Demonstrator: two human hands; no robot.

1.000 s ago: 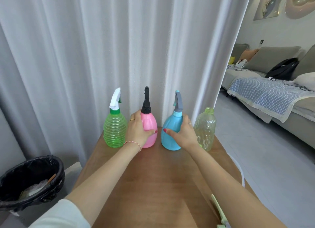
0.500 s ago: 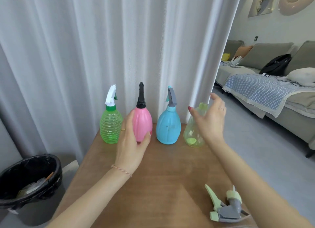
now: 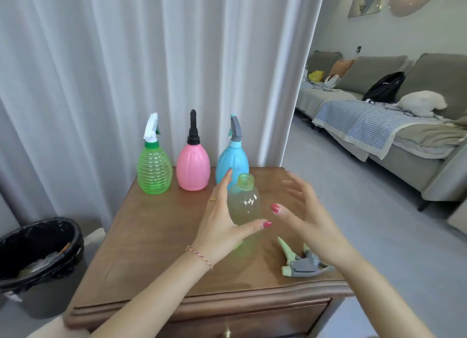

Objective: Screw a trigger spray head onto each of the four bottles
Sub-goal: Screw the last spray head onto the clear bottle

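Note:
At the back of the wooden table [image 3: 151, 236] three bottles stand in a row, each with a spray head on: a green ribbed bottle [image 3: 154, 170], a pink bottle [image 3: 193, 168] and a blue bottle [image 3: 233, 163]. A pale yellow-green clear bottle [image 3: 243, 203] with an uncapped neck stands nearer me, mid-table. My left hand [image 3: 222, 226] cups it, thumb across its front and fingers up its left side. Just right of the bottle, my right hand [image 3: 303, 211] is blurred, with fingers spread and nothing in it. A loose grey and pale-green trigger spray head [image 3: 302, 264] lies at the table's front right.
A white curtain [image 3: 151, 59] hangs directly behind the table. A black-lined waste bin [image 3: 38, 249] stands on the floor to the left. On the right is grey floor and a sofa [image 3: 417, 145] with a blue checked blanket.
The pale clear bottle has come from the back row's right end to mid-table. My left hand left the pink bottle and took it; my right hand let it go.

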